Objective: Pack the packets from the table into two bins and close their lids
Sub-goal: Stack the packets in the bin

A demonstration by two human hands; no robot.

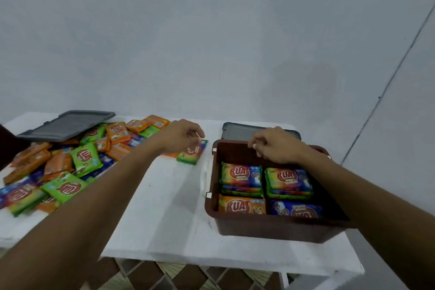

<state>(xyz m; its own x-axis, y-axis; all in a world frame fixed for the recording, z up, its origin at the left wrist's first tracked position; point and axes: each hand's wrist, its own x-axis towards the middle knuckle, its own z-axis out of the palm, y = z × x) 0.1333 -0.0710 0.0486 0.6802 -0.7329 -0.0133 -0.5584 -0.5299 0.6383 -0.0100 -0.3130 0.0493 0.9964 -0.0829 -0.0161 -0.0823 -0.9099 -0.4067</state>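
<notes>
1. The left hand [182, 136] is reaching across the white table [160, 207] and curling its fingers onto the far end of a green packet [188, 158], apparently pinching it. The view is blurred there.
2. That packet is lying flat on the table, just clear of the pile of packets [61, 167] and just left of the brown bin [270, 228].
3. The right hand [275, 146] is sitting at the bin's far rim with its fingers curled. Whether it is gripping the rim or only hovering there cannot be told.
4. Four stacks of packets [242, 179] are covering the bin's floor, with room showing above them.
5. The wrapper is looking glossy, so a fingertip pinch at one end could be slipping, dropping the packet short of the bin.
6. A packet landing crooked on a stack could be riding up toward the rim, keeping the dark lid [235, 133] lying behind the bin from seating later.
7. The grey lid [68, 125] is leaning on the pile, so drawing packets from beneath it could set it sliding.
</notes>
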